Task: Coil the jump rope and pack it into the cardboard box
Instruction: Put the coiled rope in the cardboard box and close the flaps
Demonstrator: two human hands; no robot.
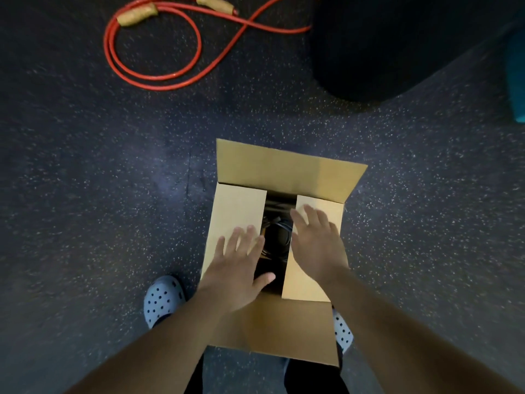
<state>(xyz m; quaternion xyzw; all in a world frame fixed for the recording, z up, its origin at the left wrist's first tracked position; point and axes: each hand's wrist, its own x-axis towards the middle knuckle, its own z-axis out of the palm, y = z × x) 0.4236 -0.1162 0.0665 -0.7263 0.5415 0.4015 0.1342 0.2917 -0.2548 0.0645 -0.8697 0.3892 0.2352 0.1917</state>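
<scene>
A cardboard box [287, 166] stands on the dark speckled floor in front of my feet. Its two side flaps are folded inward, and its far and near flaps lie outward. My left hand [241, 263] rests flat on the left flap with fingers spread. My right hand [316, 240] lies flat on the right flap, also holding nothing. In the gap between the flaps something dark and coiled [277, 237] shows inside the box. A red jump rope [159, 78] with tan handles lies loose on the floor at the far left, apart from the box.
A large black rounded object [397, 46] sits at the far right, with a teal thing [517, 78] at the right edge. My feet in pale blue perforated clogs [163, 300] flank the box's near side.
</scene>
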